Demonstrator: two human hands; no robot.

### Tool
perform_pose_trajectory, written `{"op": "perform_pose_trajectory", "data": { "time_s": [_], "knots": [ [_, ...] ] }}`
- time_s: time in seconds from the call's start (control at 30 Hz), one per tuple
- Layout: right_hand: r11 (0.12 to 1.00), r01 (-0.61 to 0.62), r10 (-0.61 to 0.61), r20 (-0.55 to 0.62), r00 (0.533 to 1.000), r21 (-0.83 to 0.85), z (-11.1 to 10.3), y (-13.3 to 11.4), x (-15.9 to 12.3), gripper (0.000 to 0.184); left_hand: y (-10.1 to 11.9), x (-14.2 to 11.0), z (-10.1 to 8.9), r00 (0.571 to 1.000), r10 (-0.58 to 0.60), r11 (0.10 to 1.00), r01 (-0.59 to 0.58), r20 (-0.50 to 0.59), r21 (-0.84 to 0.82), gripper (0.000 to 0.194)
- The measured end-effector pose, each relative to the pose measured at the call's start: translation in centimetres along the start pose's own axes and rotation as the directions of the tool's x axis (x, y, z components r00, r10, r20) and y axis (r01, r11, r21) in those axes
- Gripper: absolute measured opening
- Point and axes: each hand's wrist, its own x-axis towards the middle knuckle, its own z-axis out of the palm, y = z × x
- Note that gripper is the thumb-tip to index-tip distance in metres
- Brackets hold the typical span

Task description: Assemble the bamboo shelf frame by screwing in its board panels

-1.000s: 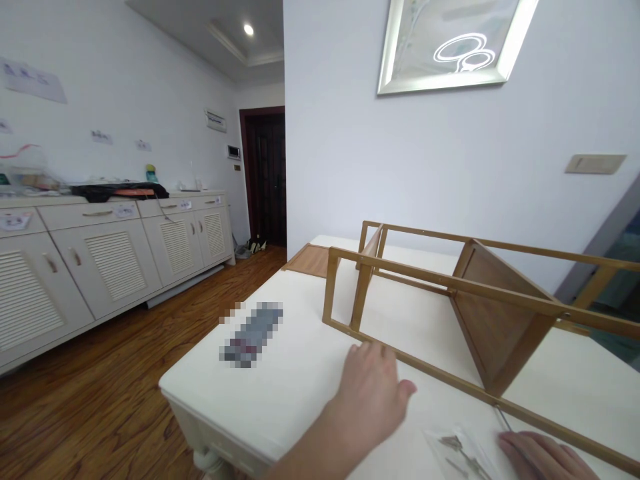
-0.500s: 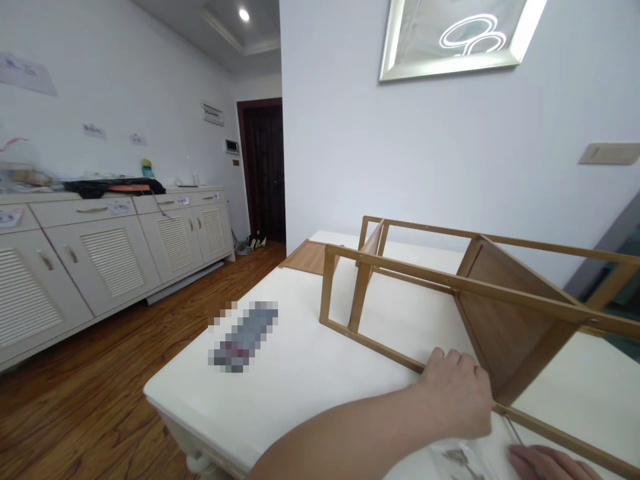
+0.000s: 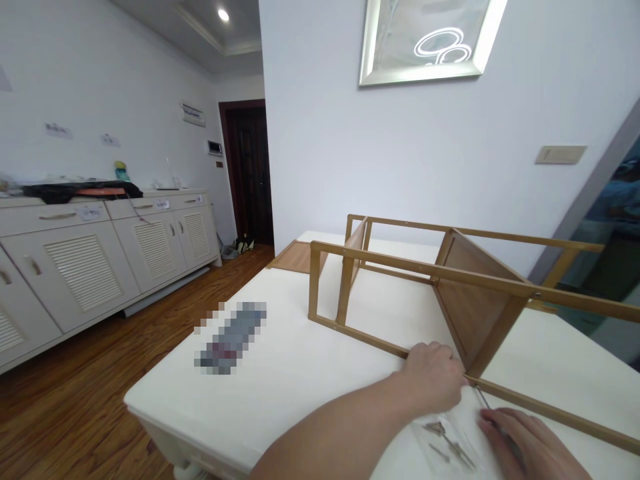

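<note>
A wooden shelf frame lies on its side on the white table, with slatless panels set across it. My left hand is closed around its near lower rail, close to the corner of the large wooden panel. Lower right, my right hand is closed on a screwdriver; its thin metal shaft reaches to the rail just right of my left hand. Fingers mostly cover the handle. Below my left hand, several screws lie on or in a clear plastic bag.
The white table carries a pixelated grey item on its left side and a flat wooden board at its far edge. A wall stands behind the frame. White cabinets line the left wall, across a wooden floor.
The view has turned rightward, so the scene sits further left. More of my right hand and the screws shows. My left hand stays on the rail, and the screwdriver still reaches the rail.
</note>
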Motion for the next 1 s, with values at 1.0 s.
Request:
{"op": "perform_pose_trajectory", "data": {
  "time_s": [1.0],
  "knots": [
    [0.932,-0.178,0.175,-0.038,0.984,-0.316,-2.3,-5.7,0.1,0.015,-0.1,-0.3,2.3,0.992,-0.018,1.000,0.017,-0.124,-0.005,0.022]
  ]
}}
